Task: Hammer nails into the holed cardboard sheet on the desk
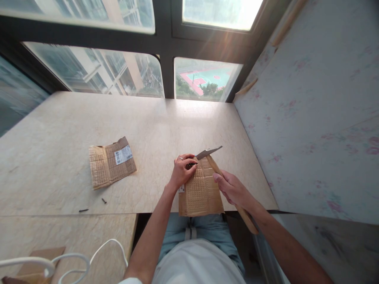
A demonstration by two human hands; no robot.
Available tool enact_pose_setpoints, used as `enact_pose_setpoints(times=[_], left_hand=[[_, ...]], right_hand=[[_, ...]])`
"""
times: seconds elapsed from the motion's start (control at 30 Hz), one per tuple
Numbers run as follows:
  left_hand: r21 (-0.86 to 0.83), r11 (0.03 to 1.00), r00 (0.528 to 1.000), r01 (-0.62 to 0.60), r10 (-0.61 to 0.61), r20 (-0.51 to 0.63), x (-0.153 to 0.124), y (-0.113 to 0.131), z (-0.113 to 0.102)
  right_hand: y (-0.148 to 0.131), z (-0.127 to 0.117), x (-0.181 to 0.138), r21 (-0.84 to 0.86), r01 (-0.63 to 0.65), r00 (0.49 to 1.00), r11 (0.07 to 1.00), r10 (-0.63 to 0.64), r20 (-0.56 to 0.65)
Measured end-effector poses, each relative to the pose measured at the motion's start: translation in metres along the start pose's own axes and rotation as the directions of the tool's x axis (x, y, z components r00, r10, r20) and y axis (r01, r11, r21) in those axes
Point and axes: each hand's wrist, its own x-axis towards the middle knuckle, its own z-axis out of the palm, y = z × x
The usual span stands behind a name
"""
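A piece of brown cardboard (202,193) lies at the near edge of the beige table (154,126), partly hanging over it. My left hand (181,170) rests on its top left corner, fingers pinched on a small dark nail (192,163). My right hand (233,190) grips the wooden handle of a hammer (213,162). The hammer's metal head (209,152) hovers just above and right of the nail.
A second piece of cardboard (111,161) with a white label lies to the left. Two loose dark nails (104,200) lie near the table's front edge. A white cable (77,258) loops at the lower left. A patterned wall (310,118) stands on the right, windows behind.
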Motion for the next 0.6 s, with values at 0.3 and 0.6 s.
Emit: enact_pose_setpoints(times=[0.3,0.6], left_hand=[[-0.013,1.0,1.0,0.008,-0.008,-0.001,0.0019,0.0016,-0.0007],[-0.021,1.0,1.0,0.006,-0.006,0.011,0.0027,-0.0009,-0.0005]], right_hand=[[-0.0017,-0.0018,-0.0024,-0.148,0.081,0.993,0.986,-0.093,-0.074],[0.0011,-0.001,-0.0001,-0.159,0.092,0.994,0.983,-0.1,-0.047]])
